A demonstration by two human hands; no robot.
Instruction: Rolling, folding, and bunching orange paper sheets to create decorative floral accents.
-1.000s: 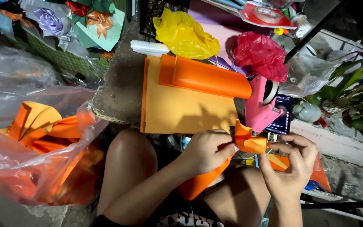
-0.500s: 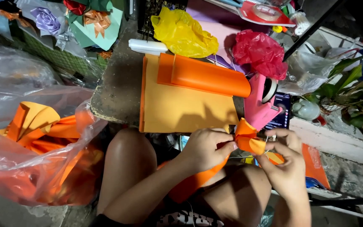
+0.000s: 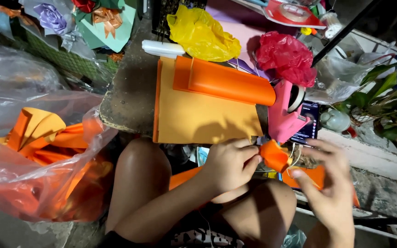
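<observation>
1. Orange foam sheets [image 3: 203, 117] lie flat on a rough, stained slab [image 3: 125, 98], with a rolled orange sheet [image 3: 228, 82] resting across their top edge.
2. Beyond them sit a crumpled yellow bag [image 3: 201, 34], a red crumpled bag [image 3: 286, 57] and a pink tape dispenser [image 3: 283, 115]; a dark phone [image 3: 308, 121] lies just beside the dispenser.
3. At the left, a clear plastic bag [image 3: 37, 156] holds folded orange pieces; paper flowers [image 3: 51, 18] show at the top left, green leaves [image 3: 382, 96] at the right.
4. The small folded orange piece [image 3: 274, 155] is over the person's knees, just below the slab's front edge.
5. The left hand [image 3: 228, 165] has its fingers closed together, pinching the piece at its left end.
6. The right hand [image 3: 329, 188] is motion-blurred, fingers spread apart, near the piece; whether it touches the piece I cannot tell.
7. Thin strands by the piece are too faint to identify, and the plastic hides much of the bag's contents.
</observation>
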